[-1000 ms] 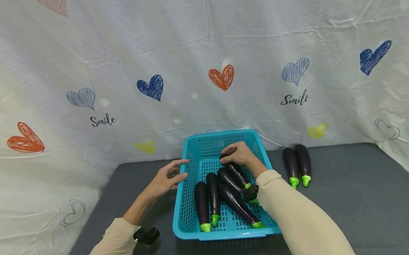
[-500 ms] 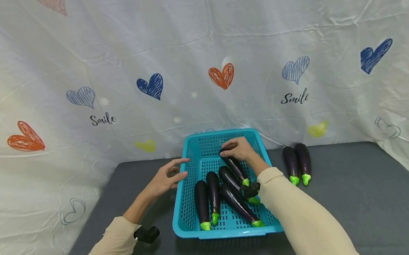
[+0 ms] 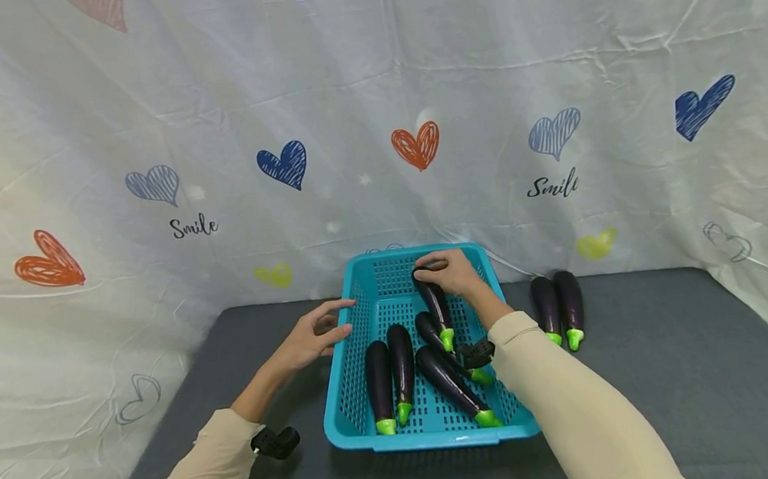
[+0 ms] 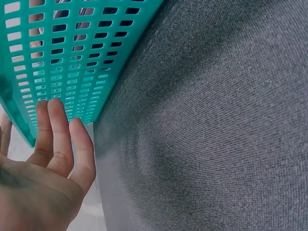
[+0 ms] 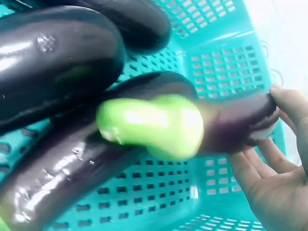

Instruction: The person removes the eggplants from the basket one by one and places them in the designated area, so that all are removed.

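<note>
A blue-green plastic basket (image 3: 438, 441) stands on the dark table with several eggplants in it. My right hand (image 3: 451, 273) pinches one eggplant (image 3: 436, 304) by its rounded dark end, near the back right of the basket. Its green stem end (image 5: 154, 126) points toward me, over another eggplant (image 5: 72, 166) below. Two more eggplants (image 3: 401, 361) lie side by side on the left, and one (image 3: 449, 381) slants at the front right. My left hand (image 3: 306, 339) is at the basket's left side, its fingers (image 4: 58, 122) extended along the perforated outer wall (image 4: 62, 53).
Two eggplants (image 3: 572, 306) lie side by side on the grey table (image 3: 681, 365), to the right of the basket. Behind the table hangs a white curtain (image 3: 357, 103) with printed hearts. A black wrist device (image 3: 275, 442) is on the left forearm.
My right hand has moved slightly back with the eggplant, whose stem end has swung left and turned more toward me. The eggplant underneath shows more. My left hand stays in place.
</note>
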A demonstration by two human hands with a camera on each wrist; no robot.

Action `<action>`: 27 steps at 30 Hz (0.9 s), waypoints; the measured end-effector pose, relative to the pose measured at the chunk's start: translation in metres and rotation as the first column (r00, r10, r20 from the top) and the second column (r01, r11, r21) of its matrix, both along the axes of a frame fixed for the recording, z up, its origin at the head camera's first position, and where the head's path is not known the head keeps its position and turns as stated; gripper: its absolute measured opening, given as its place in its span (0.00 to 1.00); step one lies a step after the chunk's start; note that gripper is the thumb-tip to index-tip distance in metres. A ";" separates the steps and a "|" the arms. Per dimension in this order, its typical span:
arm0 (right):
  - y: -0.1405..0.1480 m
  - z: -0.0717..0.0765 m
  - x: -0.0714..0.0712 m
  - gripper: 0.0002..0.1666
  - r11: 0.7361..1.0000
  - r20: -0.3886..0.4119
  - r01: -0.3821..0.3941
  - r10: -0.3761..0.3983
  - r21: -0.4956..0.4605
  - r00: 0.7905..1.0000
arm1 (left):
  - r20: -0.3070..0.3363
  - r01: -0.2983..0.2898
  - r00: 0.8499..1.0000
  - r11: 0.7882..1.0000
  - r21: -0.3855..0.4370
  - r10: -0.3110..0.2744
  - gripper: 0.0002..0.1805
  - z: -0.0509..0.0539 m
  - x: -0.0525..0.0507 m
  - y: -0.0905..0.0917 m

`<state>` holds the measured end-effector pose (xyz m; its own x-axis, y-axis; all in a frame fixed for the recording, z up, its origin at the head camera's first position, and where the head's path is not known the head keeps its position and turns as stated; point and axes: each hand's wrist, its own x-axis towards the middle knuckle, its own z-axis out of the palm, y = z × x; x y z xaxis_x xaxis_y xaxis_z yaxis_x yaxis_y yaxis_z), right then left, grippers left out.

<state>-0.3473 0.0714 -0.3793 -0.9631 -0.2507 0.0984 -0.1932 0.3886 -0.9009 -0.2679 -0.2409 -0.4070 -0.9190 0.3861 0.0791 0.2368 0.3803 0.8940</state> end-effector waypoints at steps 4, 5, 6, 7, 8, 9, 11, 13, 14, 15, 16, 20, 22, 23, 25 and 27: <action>0.003 0.009 0.001 0.26 0.999 0.078 -0.011 0.015 -0.053 0.997 | 0.002 -0.001 1.000 1.000 0.000 0.001 0.29 0.000 0.000 0.000; 0.003 0.011 0.001 0.28 0.998 0.090 -0.018 0.024 -0.066 0.996 | 0.004 -0.002 1.000 1.000 0.000 0.002 0.29 0.000 0.000 0.000; 0.004 0.013 0.001 0.30 0.997 0.101 -0.026 0.034 -0.078 0.994 | 0.005 -0.004 1.000 1.000 -0.001 0.004 0.29 0.000 0.000 0.000; 0.004 0.016 0.001 0.32 0.996 0.106 -0.034 0.043 -0.087 0.993 | 0.005 -0.004 1.000 1.000 -0.002 0.004 0.29 0.000 0.000 0.000; 0.005 0.017 0.001 0.34 0.994 0.111 -0.044 0.055 -0.101 0.992 | 0.005 -0.004 1.000 1.000 -0.002 0.004 0.29 0.001 0.000 0.000; 0.006 0.019 0.000 0.36 0.992 0.116 -0.053 0.066 -0.119 0.991 | 0.005 -0.003 1.000 1.000 -0.003 0.003 0.29 0.000 0.000 0.000; 0.008 0.021 -0.001 0.39 0.986 0.125 -0.069 0.088 -0.152 0.988 | 0.005 -0.001 1.000 1.000 -0.003 0.002 0.29 0.000 -0.001 0.000; 0.010 0.023 -0.002 0.41 0.981 0.129 -0.088 0.111 -0.174 0.985 | 0.005 0.001 1.000 1.000 -0.002 -0.001 0.29 0.000 0.000 0.000; 0.011 0.025 -0.002 0.42 0.977 0.133 -0.097 0.123 -0.190 0.983 | 0.006 0.002 1.000 1.000 -0.002 -0.002 0.29 0.001 0.000 0.000; 0.011 0.027 -0.003 0.43 0.976 0.133 -0.102 0.130 -0.194 0.983 | 0.007 0.002 1.000 1.000 0.000 -0.002 0.29 0.001 0.000 0.000; 0.012 0.028 -0.003 0.43 0.975 0.133 -0.109 0.137 -0.195 0.982 | 0.008 0.003 1.000 1.000 0.000 -0.003 0.29 0.001 -0.001 0.000; 0.015 0.036 -0.002 0.45 0.974 0.123 -0.124 0.149 -0.192 0.981 | 0.014 -0.001 1.000 1.000 -0.002 0.001 0.29 0.001 -0.001 0.000; 0.017 0.039 -0.001 0.45 0.976 0.105 -0.124 0.144 -0.181 0.984 | 0.016 -0.003 1.000 1.000 -0.001 0.003 0.29 0.000 -0.001 0.000; 0.018 0.040 0.000 0.44 0.976 0.095 -0.124 0.142 -0.180 0.985 | 0.017 -0.004 1.000 1.000 -0.001 0.004 0.29 0.000 -0.001 0.000; 0.021 0.043 0.001 0.43 0.971 0.088 -0.117 0.138 -0.209 0.986 | 0.018 -0.003 1.000 1.000 0.002 0.003 0.29 0.000 -0.001 0.000; 0.024 0.047 0.002 0.43 0.962 0.086 -0.116 0.142 -0.248 0.986 | 0.018 -0.002 1.000 1.000 0.005 0.002 0.29 0.000 -0.001 0.000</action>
<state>-0.3449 0.0956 -0.3325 -0.9321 -0.3545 0.0738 -0.1292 0.1352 -0.9824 -0.2688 -0.2408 -0.4071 -0.9210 0.3840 0.0647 0.2202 0.3766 0.8998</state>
